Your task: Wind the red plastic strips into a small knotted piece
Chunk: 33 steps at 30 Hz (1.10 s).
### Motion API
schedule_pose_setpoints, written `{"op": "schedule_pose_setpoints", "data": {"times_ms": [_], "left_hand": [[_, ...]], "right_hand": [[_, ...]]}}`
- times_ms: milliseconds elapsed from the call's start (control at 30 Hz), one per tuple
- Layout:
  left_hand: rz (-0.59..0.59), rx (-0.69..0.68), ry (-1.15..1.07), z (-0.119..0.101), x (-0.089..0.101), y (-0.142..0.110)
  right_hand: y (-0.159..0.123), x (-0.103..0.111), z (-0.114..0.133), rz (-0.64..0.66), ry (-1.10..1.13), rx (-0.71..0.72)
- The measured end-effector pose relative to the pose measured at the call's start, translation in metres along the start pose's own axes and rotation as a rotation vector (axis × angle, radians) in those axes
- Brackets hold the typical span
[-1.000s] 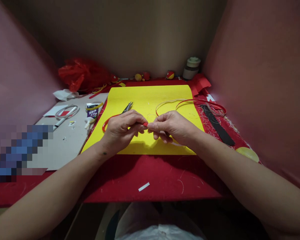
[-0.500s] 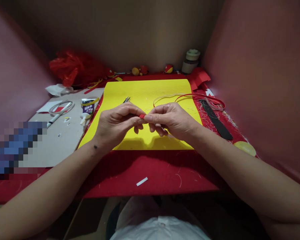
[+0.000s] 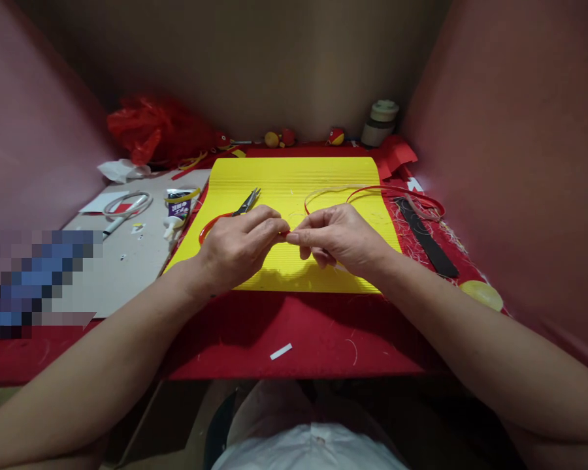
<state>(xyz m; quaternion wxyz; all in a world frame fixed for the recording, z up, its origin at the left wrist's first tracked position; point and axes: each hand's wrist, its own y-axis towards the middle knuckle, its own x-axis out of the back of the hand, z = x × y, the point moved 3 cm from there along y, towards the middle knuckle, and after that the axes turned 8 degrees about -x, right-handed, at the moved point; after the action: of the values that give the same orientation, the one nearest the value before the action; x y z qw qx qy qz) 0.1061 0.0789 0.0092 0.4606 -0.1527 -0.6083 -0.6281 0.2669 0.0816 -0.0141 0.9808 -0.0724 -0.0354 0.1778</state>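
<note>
Over the yellow corrugated sheet, both hands meet at a small red strip, mostly covered by fingers. My left hand pinches its left part, the back of the hand turned up. Thumb and forefinger of my right hand are closed on the other part. Scissors with orange-red handles lie partly behind my left hand. Past my right hand, a long red strip curves across the sheet to the right; whether it joins the held piece is hidden.
To the left, a grey board carries a purple glue tube and a coiled strip. A black strip and a yellow disc lie right. Behind are a red plastic bag, a jar and small red-yellow figures.
My left hand has rolled over so its back faces up, and the red piece is now more hidden. The scissors show more. The view has shifted slightly.
</note>
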Motion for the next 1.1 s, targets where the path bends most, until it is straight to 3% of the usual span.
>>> {"op": "schedule_pose_setpoints", "data": {"times_ms": [100,200,267,367,533,700,800,1000,1100], "left_hand": [[-0.065,0.177,-0.195,0.0002,0.0009,0.0025],[-0.226,0.425,-0.670,-0.0005,-0.0011,0.0033],[-0.318,0.503,-0.874,-0.0023,-0.0021,0.0031],[-0.277,0.472,-0.749,-0.0031,0.0000,0.0029],[-0.106,0.154,-0.187,-0.0017,0.0019,0.0019],[-0.057,0.071,0.036,-0.0026,-0.0022,-0.0007],[-0.047,0.152,-0.059,-0.0024,-0.0015,0.0008],[-0.216,0.524,-0.792,0.0003,-0.0025,0.0024],[-0.261,0.510,-0.792,-0.0012,-0.0006,0.0023]], "right_hand": [[-0.0016,-0.0006,0.0019,0.015,0.044,0.030],[-0.0030,-0.0014,0.0031,0.107,0.126,0.089],[-0.0031,-0.0020,0.0027,0.171,0.180,0.109],[-0.0024,-0.0023,0.0019,0.186,0.168,0.069],[-0.0028,-0.0016,0.0035,0.033,0.030,-0.054],[-0.0027,-0.0043,0.0024,0.007,0.025,-0.010],[-0.0018,-0.0037,0.0005,-0.013,0.045,0.024],[-0.0017,-0.0027,0.0005,0.102,0.143,0.097],[-0.0016,-0.0023,0.0010,0.151,0.161,0.073]]}}
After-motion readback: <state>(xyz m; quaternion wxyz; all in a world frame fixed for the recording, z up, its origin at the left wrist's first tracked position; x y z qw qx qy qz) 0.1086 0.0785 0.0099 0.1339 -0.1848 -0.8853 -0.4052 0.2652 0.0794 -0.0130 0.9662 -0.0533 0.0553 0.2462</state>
